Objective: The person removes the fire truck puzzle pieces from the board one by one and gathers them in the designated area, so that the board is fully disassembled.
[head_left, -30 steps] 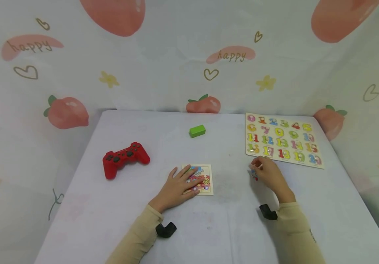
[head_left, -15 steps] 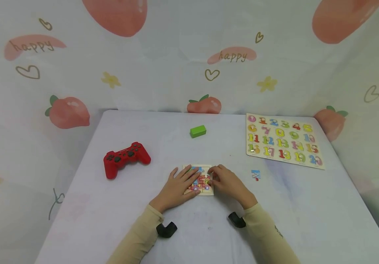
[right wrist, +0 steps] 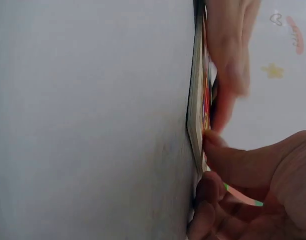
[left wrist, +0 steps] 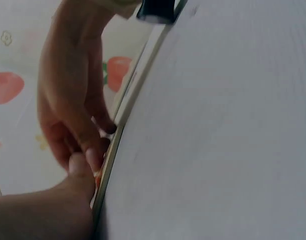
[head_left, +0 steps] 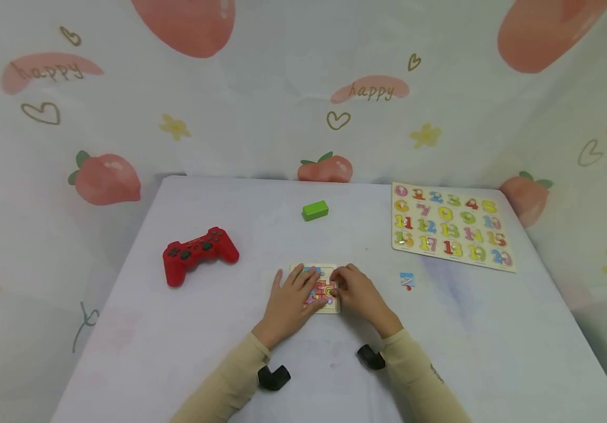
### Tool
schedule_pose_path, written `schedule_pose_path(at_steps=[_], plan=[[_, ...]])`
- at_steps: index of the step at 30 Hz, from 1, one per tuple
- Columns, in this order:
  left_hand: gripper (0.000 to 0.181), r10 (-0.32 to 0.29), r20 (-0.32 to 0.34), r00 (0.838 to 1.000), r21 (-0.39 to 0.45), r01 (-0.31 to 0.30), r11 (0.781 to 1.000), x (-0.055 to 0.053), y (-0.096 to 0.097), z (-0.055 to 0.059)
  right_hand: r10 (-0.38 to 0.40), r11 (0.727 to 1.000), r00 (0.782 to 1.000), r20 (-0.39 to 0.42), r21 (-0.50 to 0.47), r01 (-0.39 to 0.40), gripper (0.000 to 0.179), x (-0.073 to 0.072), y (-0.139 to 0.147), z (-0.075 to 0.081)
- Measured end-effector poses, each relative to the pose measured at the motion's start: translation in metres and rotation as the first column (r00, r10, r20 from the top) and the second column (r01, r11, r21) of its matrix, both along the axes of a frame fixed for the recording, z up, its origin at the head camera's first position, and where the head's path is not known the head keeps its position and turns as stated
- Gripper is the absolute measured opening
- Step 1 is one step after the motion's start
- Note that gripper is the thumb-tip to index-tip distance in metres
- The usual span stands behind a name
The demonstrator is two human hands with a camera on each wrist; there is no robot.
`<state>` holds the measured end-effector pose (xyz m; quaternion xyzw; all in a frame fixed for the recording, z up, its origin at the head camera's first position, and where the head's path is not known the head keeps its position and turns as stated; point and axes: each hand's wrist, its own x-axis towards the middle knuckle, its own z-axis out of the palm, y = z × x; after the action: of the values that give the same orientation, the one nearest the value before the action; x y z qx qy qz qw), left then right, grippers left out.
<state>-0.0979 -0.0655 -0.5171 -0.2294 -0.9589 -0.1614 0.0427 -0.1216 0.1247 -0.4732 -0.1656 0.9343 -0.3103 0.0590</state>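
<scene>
A small square jigsaw puzzle [head_left: 323, 288] in a pale wooden tray lies in the middle of the table, with red and yellow pieces showing. My left hand [head_left: 288, 302] rests over its left part, fingers spread and straight. At the puzzle's right edge my right hand [head_left: 362, 296] bends its fingers. In the right wrist view, the thumb [right wrist: 227, 155] presses on the puzzle's face while the fingers [right wrist: 208, 189] curl at its edge, pinching there. Which piece lies under the fingertips is hidden. A loose blue and white jigsaw piece [head_left: 407, 281] with some red lies to the right.
A red game controller [head_left: 200, 254] lies at the left. Behind the puzzle is a green block [head_left: 315, 211]. A number puzzle board [head_left: 451, 226] fills the back right corner. A printed cloth [head_left: 261, 106] hangs behind the table.
My right hand let go of the loose jigsaw piece at the right and moved left to the puzzle's edge. My left hand stayed on the puzzle, its wrist shifting slightly right.
</scene>
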Motion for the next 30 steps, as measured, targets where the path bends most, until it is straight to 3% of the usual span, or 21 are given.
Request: schedule_pose_path(at_steps=[7,19,22,30], plan=[[0.06,0.084,0.011,0.996,0.087,-0.084,0.993,0.002,0.011,0.002,-0.037,0.999,0.999,-0.013,-0.002,0.037,0.02,0.002,-0.003,-0.001],[0.059,0.1,0.017,0.995,0.165,-0.101,0.981,0.002,0.013,0.003,-0.056,0.998,0.998,0.035,-0.036,0.057,0.018,0.001,-0.003,0.004],[0.059,0.103,0.017,0.995,0.141,-0.105,0.984,0.002,0.013,0.002,-0.068,0.997,0.995,0.066,-0.035,0.07,0.012,-0.001,-0.003,0.004],[0.063,0.093,0.044,0.995,-0.061,-0.091,0.994,0.009,0.014,0.007,-0.112,0.992,0.989,0.098,-0.048,0.117,0.007,-0.005,-0.007,0.004]])
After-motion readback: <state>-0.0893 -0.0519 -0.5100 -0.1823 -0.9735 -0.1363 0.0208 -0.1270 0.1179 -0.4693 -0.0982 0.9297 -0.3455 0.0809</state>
